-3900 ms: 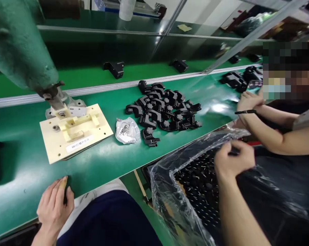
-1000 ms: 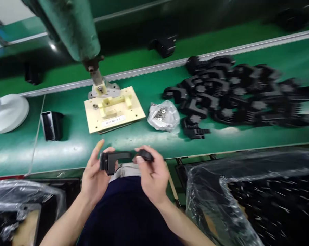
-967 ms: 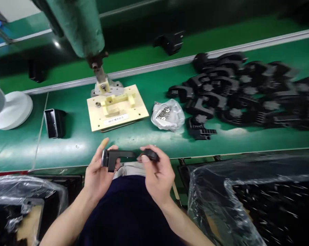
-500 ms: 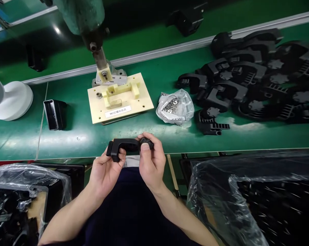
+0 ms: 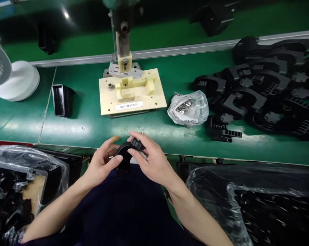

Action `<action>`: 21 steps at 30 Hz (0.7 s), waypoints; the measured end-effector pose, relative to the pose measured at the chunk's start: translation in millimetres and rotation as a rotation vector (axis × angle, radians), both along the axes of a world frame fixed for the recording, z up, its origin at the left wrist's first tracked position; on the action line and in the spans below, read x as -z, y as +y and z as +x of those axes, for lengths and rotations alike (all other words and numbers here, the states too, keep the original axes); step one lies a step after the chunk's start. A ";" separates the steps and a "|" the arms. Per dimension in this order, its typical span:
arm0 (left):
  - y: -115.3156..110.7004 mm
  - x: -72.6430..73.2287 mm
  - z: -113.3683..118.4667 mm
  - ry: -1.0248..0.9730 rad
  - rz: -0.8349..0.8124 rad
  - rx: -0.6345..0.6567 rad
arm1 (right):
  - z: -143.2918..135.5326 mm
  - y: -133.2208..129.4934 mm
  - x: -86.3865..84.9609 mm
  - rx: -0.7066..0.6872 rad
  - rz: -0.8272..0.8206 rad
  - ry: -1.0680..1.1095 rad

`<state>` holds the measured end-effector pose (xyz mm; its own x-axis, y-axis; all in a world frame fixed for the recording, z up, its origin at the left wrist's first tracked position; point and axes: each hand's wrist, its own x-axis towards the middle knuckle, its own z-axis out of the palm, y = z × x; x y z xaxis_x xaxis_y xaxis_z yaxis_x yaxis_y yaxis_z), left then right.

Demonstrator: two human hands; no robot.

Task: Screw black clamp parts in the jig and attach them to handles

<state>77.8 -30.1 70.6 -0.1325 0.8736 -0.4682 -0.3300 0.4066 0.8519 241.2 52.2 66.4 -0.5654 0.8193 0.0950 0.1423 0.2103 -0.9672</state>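
Note:
A curved black plastic clamp (image 5: 123, 160) is held between both hands in front of the bench edge. My left hand (image 5: 100, 164) pinches its left side, with the thumb on the near face. My right hand (image 5: 153, 160) grips its upper right end at a dark knob (image 5: 137, 144), and a small screw-like tip shows above the right fingers. Beyond the hands lies a cream fixture plate (image 5: 156, 99) with yellow blocks and a label. A clear plastic bag (image 5: 199, 109) of small screws is to the plate's right.
Black clamps (image 5: 252, 99) are piled on the right of the green bench (image 5: 146, 133). A press (image 5: 124, 44) stands over the fixture. At left are a black rectangular part (image 5: 63, 100) and a white fan base (image 5: 21, 82). Plastic-lined bins (image 5: 208, 184) flank my body.
The clamp has been turned between my hands so that its ribbed side hangs downward. My left hand's grip has shifted, and the camera view has moved, placing the bench items farther right.

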 end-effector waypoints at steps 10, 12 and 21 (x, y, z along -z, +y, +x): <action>-11.3 10.2 10.4 0.120 0.000 -0.178 | 9.1 -27.9 14.5 0.152 -0.214 0.191; -11.4 10.1 9.9 0.095 0.014 -0.197 | 15.1 -34.8 14.3 -0.132 -0.380 0.272; -21.9 -5.2 19.2 0.313 0.086 -0.086 | 7.9 -38.4 33.4 -0.340 -0.578 0.419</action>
